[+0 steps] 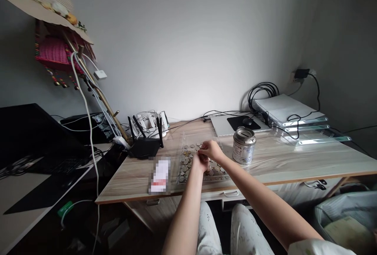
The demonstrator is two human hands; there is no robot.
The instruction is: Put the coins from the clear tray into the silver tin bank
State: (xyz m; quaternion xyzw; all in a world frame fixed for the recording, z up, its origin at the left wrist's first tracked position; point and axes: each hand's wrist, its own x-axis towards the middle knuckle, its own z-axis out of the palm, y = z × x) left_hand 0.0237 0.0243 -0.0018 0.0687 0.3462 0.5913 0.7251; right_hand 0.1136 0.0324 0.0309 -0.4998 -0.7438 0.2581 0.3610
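Observation:
My left hand (201, 162) and my right hand (212, 150) meet over a clear plastic tray (178, 176) on the desk. Fingers of both are pinched together at the same spot; whatever lies between them is too small or hidden to name. Many loose coins (185, 167), mostly silver with some yellowish, lie spread in the tray, partly covered by my hands and forearms. To the right of the tray, close to my right forearm, stands a round metal tin (244, 149) with a slot in its lid and a printed label.
Left of the tray lies a blurred-out white and red item (160, 176), with a black router (145, 147) behind it. At the back are a silver laptop (219, 126), a black mouse (246, 121) and stacked clear trays (312, 137). A white cable (88, 117) hangs at left.

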